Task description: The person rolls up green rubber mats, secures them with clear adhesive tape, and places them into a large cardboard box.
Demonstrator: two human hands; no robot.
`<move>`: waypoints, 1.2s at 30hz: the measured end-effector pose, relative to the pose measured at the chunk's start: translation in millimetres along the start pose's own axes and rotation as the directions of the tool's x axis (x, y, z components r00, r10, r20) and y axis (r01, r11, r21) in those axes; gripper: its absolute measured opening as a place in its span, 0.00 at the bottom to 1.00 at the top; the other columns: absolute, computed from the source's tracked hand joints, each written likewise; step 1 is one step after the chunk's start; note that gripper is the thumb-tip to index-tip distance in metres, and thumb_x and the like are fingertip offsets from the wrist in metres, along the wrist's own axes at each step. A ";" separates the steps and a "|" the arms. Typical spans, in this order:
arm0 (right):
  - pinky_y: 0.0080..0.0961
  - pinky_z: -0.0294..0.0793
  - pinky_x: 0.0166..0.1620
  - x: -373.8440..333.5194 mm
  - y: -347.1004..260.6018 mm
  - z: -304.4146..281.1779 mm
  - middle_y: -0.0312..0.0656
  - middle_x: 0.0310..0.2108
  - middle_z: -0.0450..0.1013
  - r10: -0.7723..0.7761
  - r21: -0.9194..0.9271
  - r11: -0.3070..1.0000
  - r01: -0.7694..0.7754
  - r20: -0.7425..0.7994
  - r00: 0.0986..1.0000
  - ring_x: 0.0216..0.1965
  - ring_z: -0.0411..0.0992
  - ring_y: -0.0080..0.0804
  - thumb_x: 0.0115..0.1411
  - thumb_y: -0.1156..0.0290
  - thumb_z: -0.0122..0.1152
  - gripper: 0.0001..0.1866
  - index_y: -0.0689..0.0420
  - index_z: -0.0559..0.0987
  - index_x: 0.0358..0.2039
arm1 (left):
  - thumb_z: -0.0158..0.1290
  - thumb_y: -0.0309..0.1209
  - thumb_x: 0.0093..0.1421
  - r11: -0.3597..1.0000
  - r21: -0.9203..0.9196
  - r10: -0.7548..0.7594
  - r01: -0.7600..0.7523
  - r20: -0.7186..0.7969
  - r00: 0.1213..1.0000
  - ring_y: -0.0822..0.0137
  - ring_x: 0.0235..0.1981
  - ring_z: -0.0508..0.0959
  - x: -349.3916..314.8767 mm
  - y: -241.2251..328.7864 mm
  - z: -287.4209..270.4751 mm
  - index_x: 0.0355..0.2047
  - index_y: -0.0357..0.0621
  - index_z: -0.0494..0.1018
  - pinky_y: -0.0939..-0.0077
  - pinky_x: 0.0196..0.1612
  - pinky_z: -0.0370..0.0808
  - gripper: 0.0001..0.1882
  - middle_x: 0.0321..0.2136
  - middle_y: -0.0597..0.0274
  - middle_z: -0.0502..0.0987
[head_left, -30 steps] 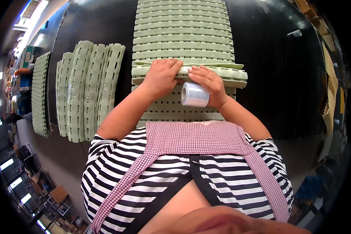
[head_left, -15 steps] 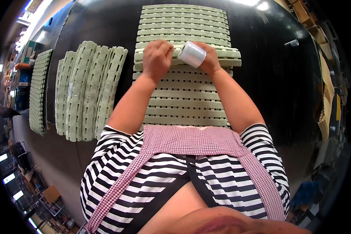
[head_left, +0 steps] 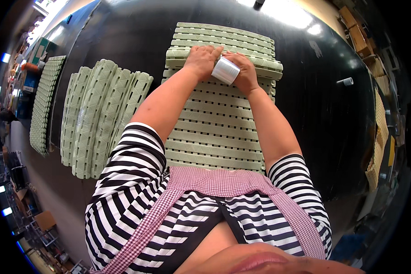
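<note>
Apron and sleeves: a red-checked apron (head_left: 219, 180) over a striped shirt, at the near edge; both forearms reach away from the body, drawing together at the hands.
Green mat: a pale green slatted mat (head_left: 214, 132) lies flat on the black table (head_left: 324, 128), in front of the person, its far part folded into a thick ridge (head_left: 267, 66) running left to right.
Left bundle: pale green ridged lengths (head_left: 100, 118) side by side, shiny clear film over part of them.
Right hand: its grip is closed around a roll of clear film (head_left: 225, 71), just above the mat; wrist angled inward, fingers (head_left: 237, 57) near the ridge.
Left hand: palm down on the ridge (head_left: 201, 61), fingers pointing far and right, close to the right hand; whether its grip clamps the mat cannot be told.
Small cylinder: a pale tube (head_left: 348, 81) on the right of the table.
Boxes: brown cardboard boxes (head_left: 360, 39) far right, a teal box (head_left: 42, 50) far left; contents cannot be made out.
</note>
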State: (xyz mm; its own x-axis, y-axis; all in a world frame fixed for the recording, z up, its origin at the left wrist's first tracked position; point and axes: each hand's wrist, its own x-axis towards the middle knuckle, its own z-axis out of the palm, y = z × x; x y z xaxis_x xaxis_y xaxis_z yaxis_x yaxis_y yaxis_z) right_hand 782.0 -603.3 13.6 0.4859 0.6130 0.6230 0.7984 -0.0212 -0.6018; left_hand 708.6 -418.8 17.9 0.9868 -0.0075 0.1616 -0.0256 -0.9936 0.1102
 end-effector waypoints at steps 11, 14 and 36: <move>0.31 0.82 0.46 -133.6 -140.5 -59.2 0.44 0.44 0.81 0.556 0.627 0.170 -0.761 0.576 0.599 0.42 0.80 0.31 0.67 0.72 0.54 0.16 0.61 0.82 0.52 | 0.61 0.59 0.58 0.987 -0.047 -0.140 0.154 0.220 0.965 0.56 0.55 0.77 7.7 3.6 -31.3 0.54 0.56 0.75 0.56 0.55 0.69 0.31 0.47 0.59 0.80; 0.23 0.78 0.37 -196.0 -126.4 -151.6 0.38 0.35 0.75 0.754 0.251 0.605 -0.755 0.123 0.645 0.34 0.75 0.24 0.63 0.75 0.59 0.11 0.59 0.77 0.46 | 0.65 0.55 0.56 0.982 -0.107 -0.167 0.154 -0.130 0.977 0.51 0.44 0.81 -50.2 21.3 -65.1 0.49 0.52 0.75 0.55 0.46 0.74 0.28 0.38 0.55 0.81; 0.26 0.76 0.45 -292.4 -228.4 -199.5 0.44 0.42 0.79 0.782 -0.324 0.552 -0.768 -0.119 0.612 0.39 0.78 0.33 0.65 0.73 0.60 0.13 0.63 0.82 0.49 | 0.57 0.35 0.68 0.853 -0.122 -0.484 0.508 -0.549 0.681 0.57 0.50 0.79 -363.8 -72.5 -184.3 0.52 0.46 0.78 0.64 0.54 0.74 0.15 0.49 0.55 0.80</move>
State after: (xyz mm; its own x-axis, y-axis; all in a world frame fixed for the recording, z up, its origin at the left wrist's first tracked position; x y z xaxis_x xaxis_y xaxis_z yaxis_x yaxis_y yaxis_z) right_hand 528.5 -935.2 68.6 0.9639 0.2645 -0.0299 0.1825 -0.7383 -0.6494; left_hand 322.0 -323.3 131.8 0.5966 0.5379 0.5955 0.4599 -0.8373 0.2956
